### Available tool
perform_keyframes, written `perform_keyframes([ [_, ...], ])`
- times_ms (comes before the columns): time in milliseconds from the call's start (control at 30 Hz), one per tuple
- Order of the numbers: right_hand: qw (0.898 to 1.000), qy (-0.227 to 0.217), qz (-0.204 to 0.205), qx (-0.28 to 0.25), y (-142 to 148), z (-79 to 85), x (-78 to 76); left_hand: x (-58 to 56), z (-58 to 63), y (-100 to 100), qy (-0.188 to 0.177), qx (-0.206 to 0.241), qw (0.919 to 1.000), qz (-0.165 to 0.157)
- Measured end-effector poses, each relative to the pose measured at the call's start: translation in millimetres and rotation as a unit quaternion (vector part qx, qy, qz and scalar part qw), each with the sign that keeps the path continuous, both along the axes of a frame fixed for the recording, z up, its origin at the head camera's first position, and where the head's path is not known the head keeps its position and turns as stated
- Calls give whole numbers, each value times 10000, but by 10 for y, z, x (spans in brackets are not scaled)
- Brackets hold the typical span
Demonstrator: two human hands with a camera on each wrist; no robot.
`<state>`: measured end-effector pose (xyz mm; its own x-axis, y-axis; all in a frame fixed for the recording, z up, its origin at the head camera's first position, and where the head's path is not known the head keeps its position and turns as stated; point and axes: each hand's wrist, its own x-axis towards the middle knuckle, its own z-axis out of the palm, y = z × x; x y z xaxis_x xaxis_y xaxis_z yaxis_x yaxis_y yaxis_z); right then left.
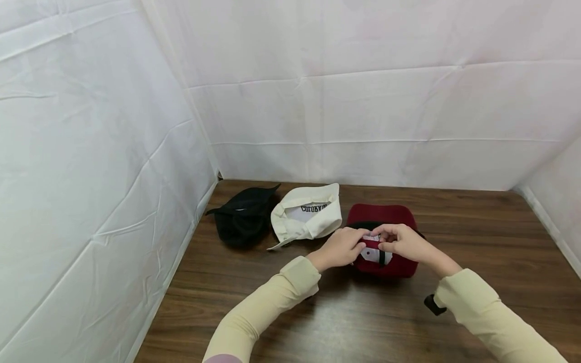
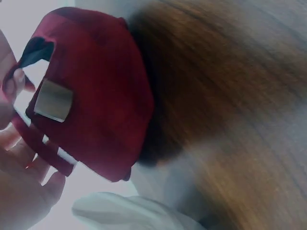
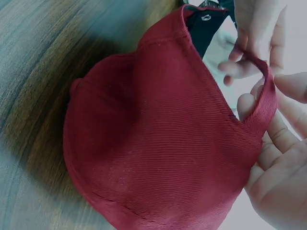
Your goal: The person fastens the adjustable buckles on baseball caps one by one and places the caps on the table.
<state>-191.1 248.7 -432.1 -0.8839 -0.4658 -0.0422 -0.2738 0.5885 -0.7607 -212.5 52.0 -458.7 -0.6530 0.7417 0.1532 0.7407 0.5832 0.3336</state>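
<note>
A person's left hand (image 1: 340,247) and right hand (image 1: 405,244), fingers curled, pinch the narrow red fabric strap (image 3: 266,103) of a dark-red cloth cap (image 1: 400,268), right of head-view centre. Leftward: cream cloth cap (image 1: 328,222), black cloth cap (image 1: 245,219).

We wear pale yellow sleeves (image 1: 260,302), cuffs (image 1: 469,292) folded back; mauve fabric (image 1: 222,359) at left sleeve; black block (image 1: 434,305) beside right cuff; hands (image 1: 340,247) bare.

Right wrist view: red cap (image 3: 177,143) cut off at bottom. Head view: label print (image 1: 371,238) too small to read.
</note>
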Motion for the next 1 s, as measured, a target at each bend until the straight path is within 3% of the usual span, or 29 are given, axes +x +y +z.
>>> perform_keyframes([
  [200, 9998, -43, -113, 140, 8, 38, 58, -42, 116, -71, -454, 28, 9990, 43],
  [433, 9994, -120, -258, 202, 66, 17, 92, -71, 224, -190, -1135, 603, 9908, 424],
  [600, 9998, -61, -152, 139, 19, 28, 105, -40, 272, -191, -1243, 792, 9880, 469],
  [800, 9999, 121, -75, 52, -125, 69, 132, 42, 326, -131, -1218, 859, 9886, 232],
  [1000, 9991, 148, -373, 118, -141, 94, 169, 93, 310, -134, -1371, 1295, 9819, 170],
])
